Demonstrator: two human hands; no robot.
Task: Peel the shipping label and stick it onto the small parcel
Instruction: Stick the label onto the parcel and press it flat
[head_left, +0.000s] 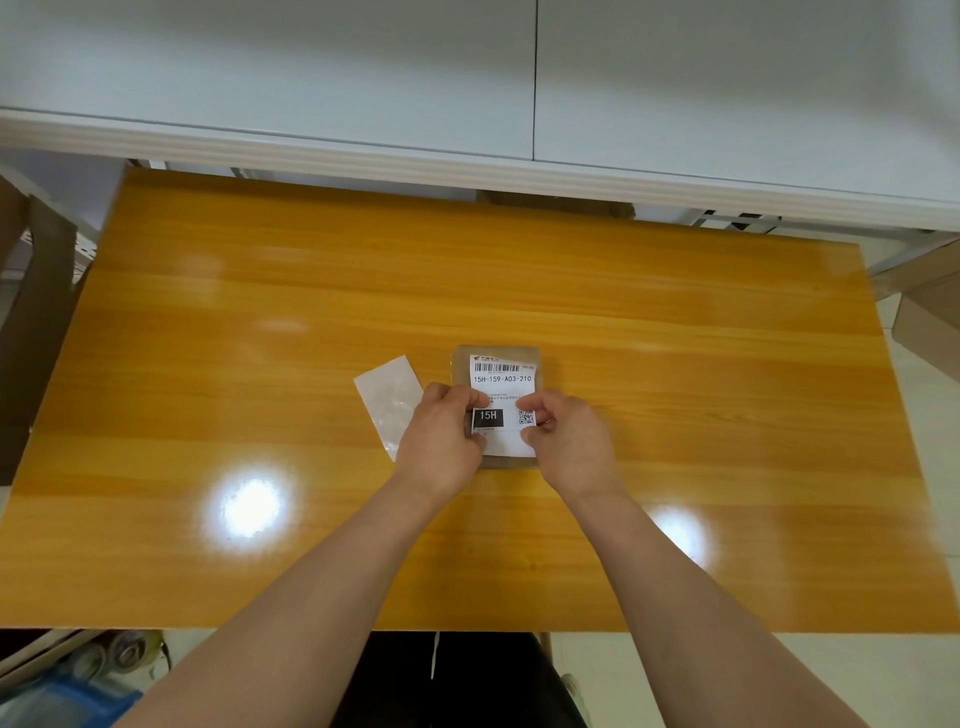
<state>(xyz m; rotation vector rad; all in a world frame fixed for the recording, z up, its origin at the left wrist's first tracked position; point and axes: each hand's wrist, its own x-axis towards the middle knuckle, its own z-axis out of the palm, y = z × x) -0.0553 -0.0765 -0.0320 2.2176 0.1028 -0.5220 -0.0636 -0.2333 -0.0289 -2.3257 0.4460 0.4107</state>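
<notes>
A small brown parcel (496, 356) lies flat near the middle of the wooden table (260, 322). A white shipping label (501, 379) with a barcode, the text 15H-159-A03-210 and a QR code lies on top of it. My left hand (441, 436) rests on the label's left edge, thumb and fingers pressed on the paper. My right hand (569, 441) presses on the label's right side by the QR code. The near part of the parcel is hidden under both hands. A blank white backing sheet (389, 400) lies on the table just left of my left hand.
Cardboard boxes stand off the table's left edge (31, 322) and right edge (930, 312). A white cabinet front (467, 93) runs along the far side. Tape rolls and blue bags (78, 686) lie on the floor at the near left.
</notes>
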